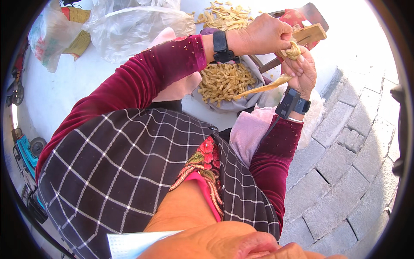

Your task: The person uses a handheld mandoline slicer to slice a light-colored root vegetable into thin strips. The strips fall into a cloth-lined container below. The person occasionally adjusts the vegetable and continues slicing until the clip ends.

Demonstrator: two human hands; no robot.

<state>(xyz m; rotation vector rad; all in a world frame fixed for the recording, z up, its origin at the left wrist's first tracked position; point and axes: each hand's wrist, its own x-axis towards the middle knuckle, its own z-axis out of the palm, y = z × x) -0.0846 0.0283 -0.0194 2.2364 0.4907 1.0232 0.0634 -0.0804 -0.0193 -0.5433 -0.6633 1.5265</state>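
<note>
My left hand (266, 35) pinches the top of a yellowish, coiled or knotted strip (293, 51) of what looks like dried food. Fingers of my right hand (302, 69) close around its lower side, and the strip's loose tail (265, 87) hangs down to the left. Below my left wrist, a cloth-lined container (249, 105) holds many short pieces of the same colour (224, 81). Just beyond my hands is a wooden piece with a slot (309, 34), lying over a red patterned cloth or packet (292, 18) and a wooden frame (268, 64).
Flat yellowish strips (226, 16) lie in a loose pile on the white surface beyond my left hand. Clear plastic bags (139, 29) spread at the upper left. A pink cloth (250, 129) covers my lap near my right forearm. Grey paving bricks (339, 162) extend on the right.
</note>
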